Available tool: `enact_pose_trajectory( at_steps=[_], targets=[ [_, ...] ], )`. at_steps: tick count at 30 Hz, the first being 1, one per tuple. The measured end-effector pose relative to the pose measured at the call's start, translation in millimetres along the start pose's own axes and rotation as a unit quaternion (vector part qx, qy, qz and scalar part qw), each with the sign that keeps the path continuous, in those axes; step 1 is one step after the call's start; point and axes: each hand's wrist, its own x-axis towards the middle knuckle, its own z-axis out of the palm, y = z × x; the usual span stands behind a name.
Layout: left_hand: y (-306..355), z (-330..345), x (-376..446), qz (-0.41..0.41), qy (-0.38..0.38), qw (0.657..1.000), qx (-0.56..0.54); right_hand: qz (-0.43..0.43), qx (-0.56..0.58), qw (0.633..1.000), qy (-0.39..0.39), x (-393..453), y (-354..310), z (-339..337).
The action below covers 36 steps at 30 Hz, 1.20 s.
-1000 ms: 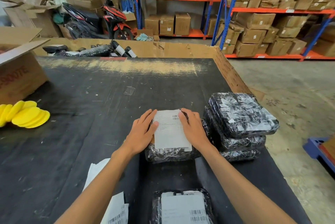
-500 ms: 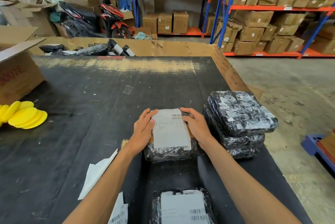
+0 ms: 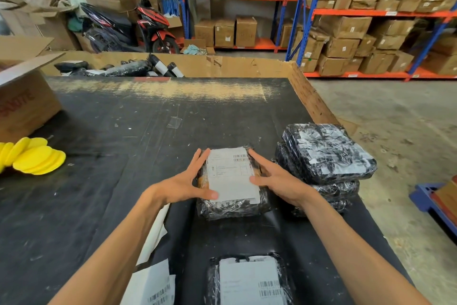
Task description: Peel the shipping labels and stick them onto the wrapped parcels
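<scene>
1. Shipping label (image 3: pixel 231 175): lying on wrapped parcel (image 3: pixel 232 203), mid-tabletop (image 3: pixel 123 119).
2. Left hand (image 3: pixel 184 182), right hand (image 3: pixel 277 180): both spread open, flanking the parcel, thumbs touching the label's edges.
3. Step, as judged: smoothing down; next, move the parcel away, perhaps to the stack (image 3: pixel 326 156) at right.

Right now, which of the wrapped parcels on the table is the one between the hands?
The middle parcel, with a white label on top. The left hand and right hand flank it; the stack sits right, another parcel nearer.
</scene>
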Motion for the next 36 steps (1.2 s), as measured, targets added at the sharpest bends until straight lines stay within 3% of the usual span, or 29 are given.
enact_pose_trajectory(
  at_steps=[4,9,15,19,23,28,36],
  targets=[
    [3,1,0,-0.004,-0.01,1.0,0.02,-0.014,0.001,0.999,0.03,-5,-3,8],
    [1,13,-1,0.019,0.031,0.999,0.009,-0.032,-0.057,0.998,-0.008,-10,2,12],
    [-5,11,-3,0.037,0.031,0.998,-0.035,-0.045,0.105,0.989,-0.097,-18,8,2],
    [-6,14,-3,0.051,0.035,0.995,-0.075,-0.071,0.165,0.98,-0.083,-16,17,8],
    [-12,18,-8,0.068,0.063,0.988,-0.125,-0.072,0.234,0.969,-0.019,-15,25,11],
    [-16,37,-11,0.08,0.103,0.986,-0.107,-0.063,0.166,0.983,0.055,-10,27,22],
    [-23,39,-9,0.095,0.06,0.951,-0.287,-0.071,0.249,0.965,0.032,-10,37,19]
  ],
)
